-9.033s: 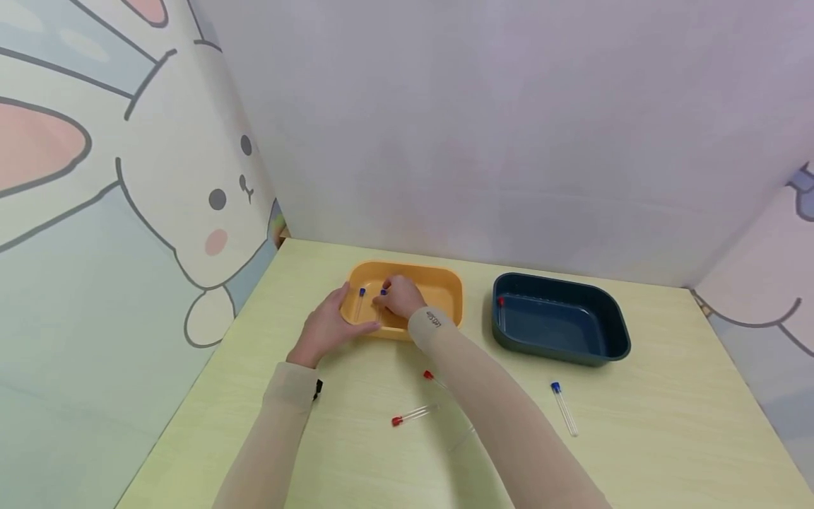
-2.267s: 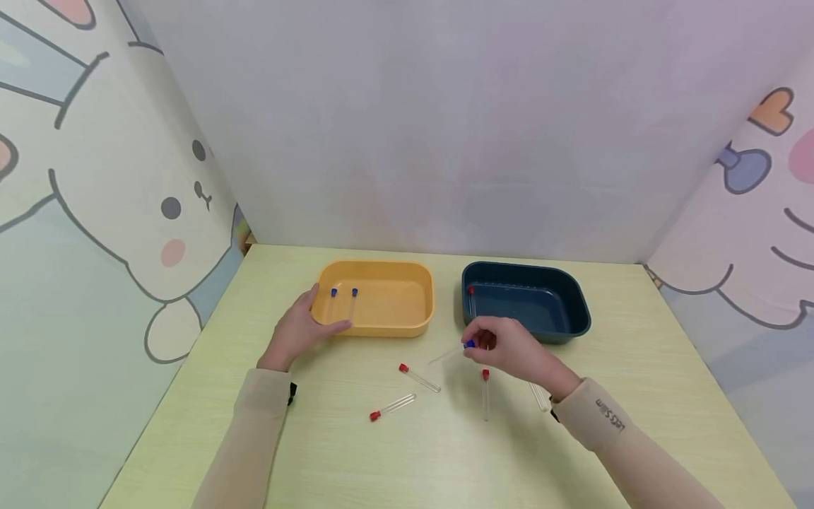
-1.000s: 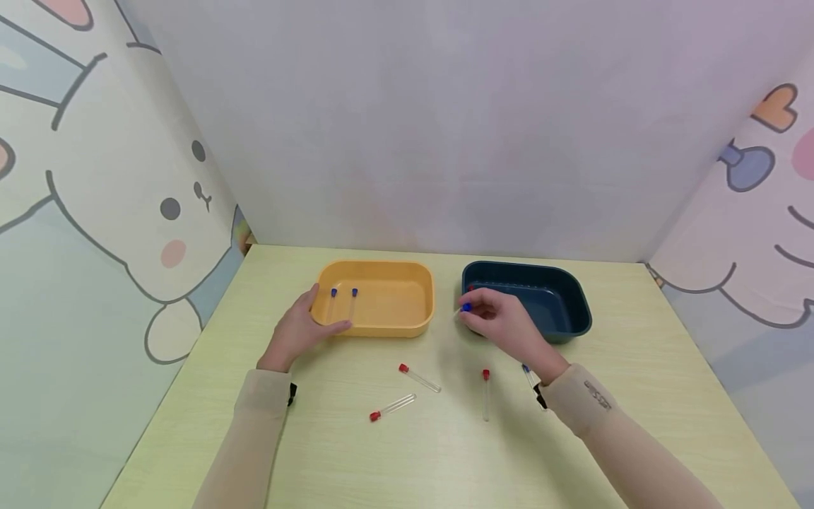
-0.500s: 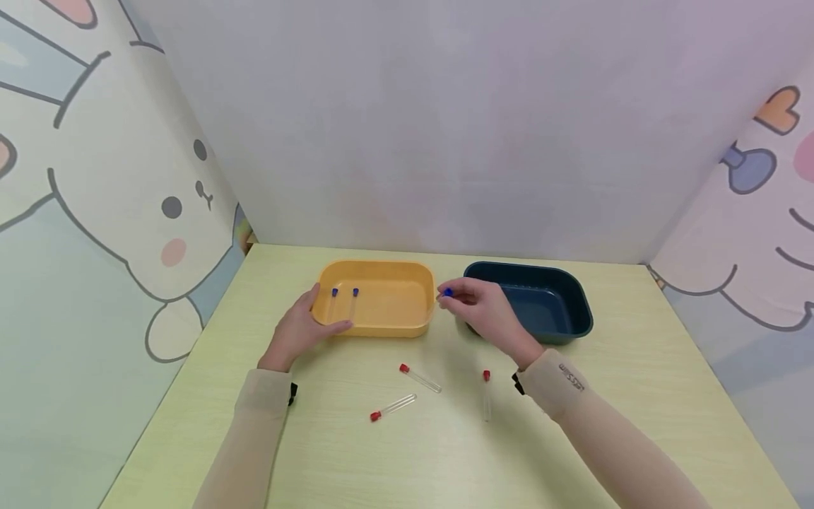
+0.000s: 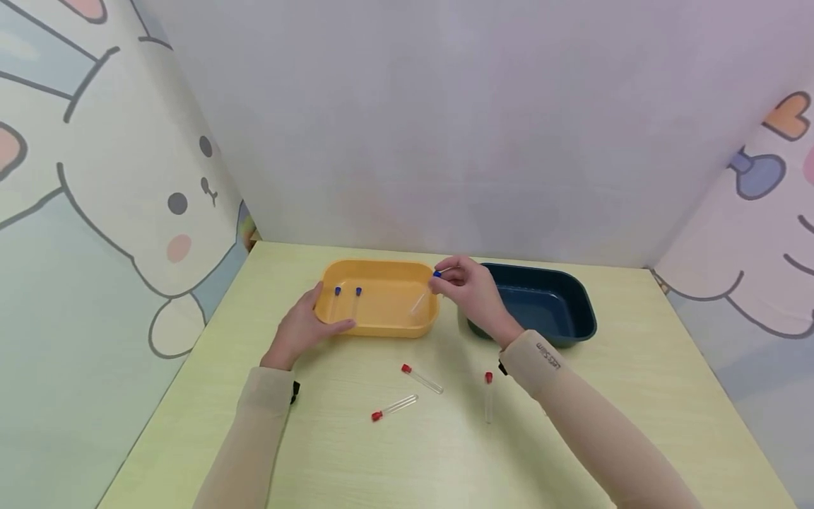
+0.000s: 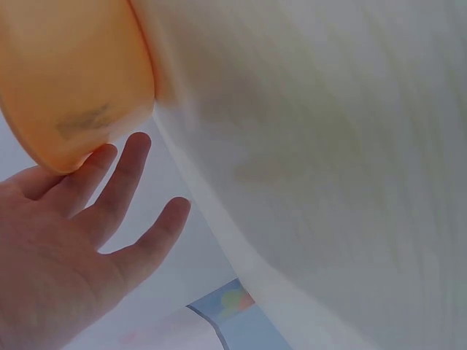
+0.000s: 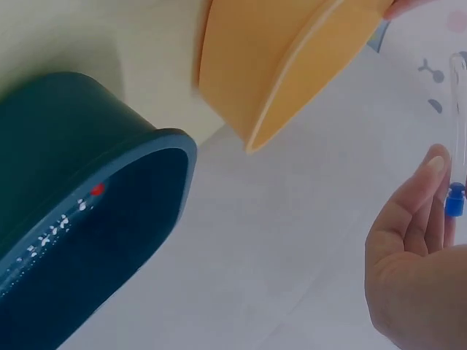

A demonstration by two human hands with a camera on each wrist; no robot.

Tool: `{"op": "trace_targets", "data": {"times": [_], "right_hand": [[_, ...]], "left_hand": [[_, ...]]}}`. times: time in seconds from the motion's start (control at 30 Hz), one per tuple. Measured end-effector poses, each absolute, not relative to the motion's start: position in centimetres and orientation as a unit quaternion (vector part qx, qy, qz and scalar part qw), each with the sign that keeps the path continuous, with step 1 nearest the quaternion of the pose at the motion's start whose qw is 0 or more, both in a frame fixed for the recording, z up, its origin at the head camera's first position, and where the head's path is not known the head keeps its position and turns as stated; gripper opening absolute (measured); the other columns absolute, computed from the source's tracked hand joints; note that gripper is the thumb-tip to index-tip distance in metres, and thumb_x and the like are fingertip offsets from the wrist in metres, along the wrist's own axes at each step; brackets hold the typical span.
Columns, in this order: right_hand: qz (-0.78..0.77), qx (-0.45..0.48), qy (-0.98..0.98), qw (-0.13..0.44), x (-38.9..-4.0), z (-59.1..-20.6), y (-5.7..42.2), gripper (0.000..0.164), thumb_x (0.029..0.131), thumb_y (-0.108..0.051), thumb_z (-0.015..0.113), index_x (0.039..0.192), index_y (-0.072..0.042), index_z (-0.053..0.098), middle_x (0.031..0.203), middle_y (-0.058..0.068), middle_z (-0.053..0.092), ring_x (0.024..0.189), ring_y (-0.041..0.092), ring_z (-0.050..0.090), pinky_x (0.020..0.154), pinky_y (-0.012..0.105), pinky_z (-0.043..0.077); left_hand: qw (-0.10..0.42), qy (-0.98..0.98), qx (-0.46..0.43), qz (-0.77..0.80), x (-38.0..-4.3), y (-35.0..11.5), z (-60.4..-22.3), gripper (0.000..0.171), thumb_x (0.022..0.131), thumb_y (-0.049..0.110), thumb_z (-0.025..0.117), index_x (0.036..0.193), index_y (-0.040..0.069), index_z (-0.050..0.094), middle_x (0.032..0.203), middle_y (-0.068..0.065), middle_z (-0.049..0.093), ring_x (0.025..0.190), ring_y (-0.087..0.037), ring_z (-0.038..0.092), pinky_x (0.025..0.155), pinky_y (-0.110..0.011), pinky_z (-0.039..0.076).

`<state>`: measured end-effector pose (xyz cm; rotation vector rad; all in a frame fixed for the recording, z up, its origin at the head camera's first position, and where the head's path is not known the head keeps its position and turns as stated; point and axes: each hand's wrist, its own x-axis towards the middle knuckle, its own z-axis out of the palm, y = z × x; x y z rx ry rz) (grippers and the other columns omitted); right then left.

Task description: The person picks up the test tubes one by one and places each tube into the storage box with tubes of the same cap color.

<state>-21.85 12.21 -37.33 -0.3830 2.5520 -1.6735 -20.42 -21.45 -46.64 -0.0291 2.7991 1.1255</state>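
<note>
A: Hands?
B: L hand wide, thumb spread from fingers; touches L end of yellow tray, thumb along near rim; R hand narrow, pinching blue-capped tube by its cap.
A: Tube posn?
B: Over R end of yellow tray; tilted, clear end down & L twd tray floor; can't tell if touching.
A: Others in there?
B: Two, also blue-capped, L half, side by side, approx. parallel; outer tube nr L end, inner tube just beside; caps at far end.
A: Other tray?
B: Dark blue tray, R of yellow, partly hidden by R hand; red cap inside, per R wrist cam; rest of it unclear.
A: On surface?
B: Three red-capped, near side of trays; nearest tube slanted, cap L; middle tube slanted the other way, cap far-L; third tube well apart to R, nr R sleeve, cap at far end.
</note>
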Motion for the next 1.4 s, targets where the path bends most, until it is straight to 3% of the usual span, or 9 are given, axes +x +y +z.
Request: {"op": "trace_targets", "data": {"times": [0.17,0.47,0.77,1.07,1.2,1.4], "right_hand": [[-0.538,-0.128,0.833,0.025,-22.7,-37.4,11.3,0.026,0.096,-0.022,0.074,0.117,-0.007,0.066,0.103,0.013,0.079,0.096,0.033,0.074,0.095,0.039,0.061],[-0.532,-0.129,0.836,0.035,-24.1,-37.8,9.9,0.029,0.098,-0.023,0.073,0.121,-0.007,0.067,0.103,0.013,0.078,0.088,0.020,0.073,0.094,0.037,0.061],[-0.535,-0.127,0.834,0.047,-25.9,-38.5,8.2,0.031,0.099,-0.024,0.071,0.122,-0.004,0.067,0.100,0.016,0.077,0.097,0.037,0.071,0.091,0.038,0.059],[-0.522,-0.109,0.844,0.065,-27.0,-39.2,6.4,0.024,0.098,-0.023,0.072,0.117,-0.008,0.068,0.099,0.014,0.077,0.100,0.040,0.072,0.084,0.033,0.058],[-0.514,-0.103,0.849,0.068,-27.4,-39.8,5.8,0.023,0.098,-0.024,0.072,0.116,-0.010,0.069,0.098,0.011,0.078,0.096,0.034,0.073,0.081,0.031,0.057],[-0.510,-0.104,0.850,0.077,-28.0,-40.5,4.9,0.020,0.098,-0.022,0.072,0.112,-0.009,0.070,0.098,0.014,0.078,0.097,0.037,0.074,0.080,0.031,0.055]], "left_hand": [[0.061,0.928,-0.010,0.368,-20.5,-21.4,-46.7,0.134,0.073,0.075,0.079,0.166,0.008,0.010,0.171,-0.020,0.024,0.156,-0.042,0.029,0.123,-0.062,0.032],[0.061,0.925,-0.018,0.374,-20.6,-21.2,-46.6,0.132,0.073,0.071,0.081,0.166,0.008,0.012,0.171,-0.018,0.025,0.155,-0.040,0.031,0.123,-0.060,0.033],[0.062,0.926,-0.018,0.372,-20.4,-21.2,-46.5,0.135,0.071,0.074,0.081,0.166,0.008,0.012,0.171,-0.019,0.026,0.155,-0.041,0.031,0.122,-0.061,0.034],[0.059,0.926,-0.024,0.373,-20.4,-21.2,-46.3,0.134,0.072,0.072,0.082,0.166,0.008,0.012,0.170,-0.019,0.026,0.154,-0.041,0.032,0.122,-0.061,0.035],[0.060,0.923,-0.028,0.378,-20.5,-21.1,-46.4,0.129,0.075,0.065,0.084,0.166,0.009,0.013,0.170,-0.018,0.027,0.154,-0.041,0.033,0.122,-0.061,0.034],[0.060,0.920,-0.034,0.386,-20.5,-21.0,-46.5,0.126,0.076,0.062,0.085,0.167,0.010,0.013,0.170,-0.018,0.027,0.153,-0.040,0.035,0.122,-0.062,0.034]]}}
